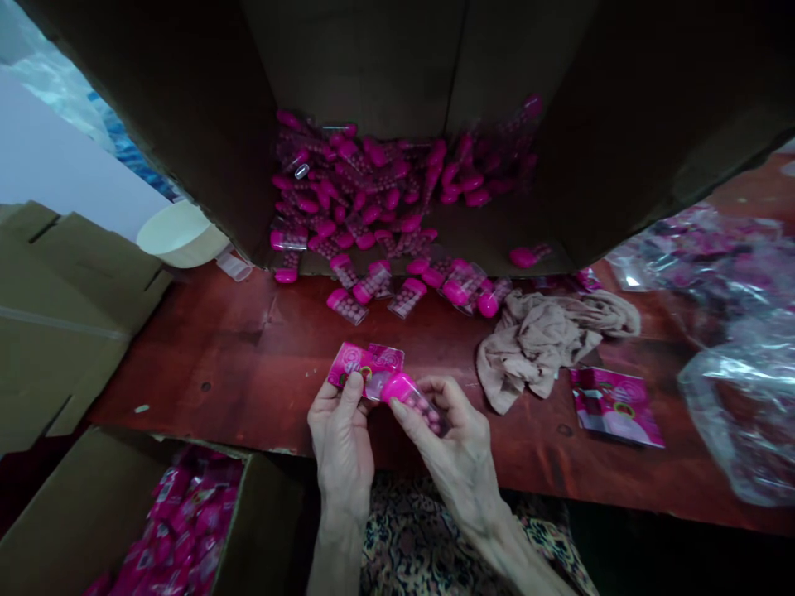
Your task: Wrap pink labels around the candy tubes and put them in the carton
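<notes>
Near the front of the red table, my left hand [344,434] pinches a pink printed sleeve [349,361] between thumb and fingers. My right hand [458,432] is closed round a clear bottle of pink balls [424,407] with a bright pink cap. The bottle lies tilted, its cap end against the sleeve's right side; whether it is inside the sleeve I cannot tell. Just beyond my hands several similar bottles [407,298] lie on the table. They spill from a large cardboard box [385,70] on its side, which holds many more.
A crumpled beige cloth [534,343] and a flat stack of pink sleeves [618,407] lie to the right, beside a clear plastic bag [739,414]. At lower left stands an open carton [248,513] of pink packs. A white bowl [180,236] sits at back left.
</notes>
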{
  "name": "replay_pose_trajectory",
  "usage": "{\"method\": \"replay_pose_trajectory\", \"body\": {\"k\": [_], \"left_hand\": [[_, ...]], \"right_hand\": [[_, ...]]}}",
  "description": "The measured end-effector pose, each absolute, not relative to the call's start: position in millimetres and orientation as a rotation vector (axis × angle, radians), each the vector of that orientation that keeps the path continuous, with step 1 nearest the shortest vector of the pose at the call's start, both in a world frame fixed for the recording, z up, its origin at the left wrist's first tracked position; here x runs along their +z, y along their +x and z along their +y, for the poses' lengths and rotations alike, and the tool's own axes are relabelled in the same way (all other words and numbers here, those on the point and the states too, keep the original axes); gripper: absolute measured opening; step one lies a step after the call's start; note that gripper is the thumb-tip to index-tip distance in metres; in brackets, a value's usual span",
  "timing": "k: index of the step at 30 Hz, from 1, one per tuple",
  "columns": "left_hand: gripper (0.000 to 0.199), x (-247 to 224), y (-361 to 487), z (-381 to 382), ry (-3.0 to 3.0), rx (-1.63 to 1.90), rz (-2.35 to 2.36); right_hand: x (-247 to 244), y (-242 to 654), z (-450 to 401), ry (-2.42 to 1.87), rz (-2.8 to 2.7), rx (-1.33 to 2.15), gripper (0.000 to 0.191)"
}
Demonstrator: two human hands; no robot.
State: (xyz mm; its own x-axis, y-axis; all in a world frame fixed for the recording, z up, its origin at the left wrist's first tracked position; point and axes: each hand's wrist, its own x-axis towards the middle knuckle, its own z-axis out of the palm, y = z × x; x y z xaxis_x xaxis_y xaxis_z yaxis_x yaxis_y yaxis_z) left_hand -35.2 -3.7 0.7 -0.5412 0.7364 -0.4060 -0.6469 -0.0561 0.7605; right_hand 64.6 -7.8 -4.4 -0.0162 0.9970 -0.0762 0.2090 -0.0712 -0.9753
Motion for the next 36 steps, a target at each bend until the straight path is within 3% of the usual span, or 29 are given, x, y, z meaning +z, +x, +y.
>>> {"method": "replay_pose_trajectory", "body": {"k": [12,22,29,33,36], "left_hand": [[0.018,-5,-29,-6,0.249,1.708,1.279],[0.021,-4,-36,-7,0.277,1.512,1.050],[0.025,-2,-42,-8,0.302,1.448,1.012],[0.025,-3,-44,-6,0.229,1.514,1.039],[0.023,-4,-43,-5,0.216,1.562,1.046]], "right_hand": [[-10,66,-10,-1.402,-1.344,1.165,0.020],[-10,72,-6,-1.242,-1.261,1.265,0.021],[-7,73,-8,-1.238,-1.395,1.124,0.019],[-7,74,-10,-1.193,-1.429,1.238,0.031],[-8,73,-14,-1.236,-1.382,1.420,0.023]]}}
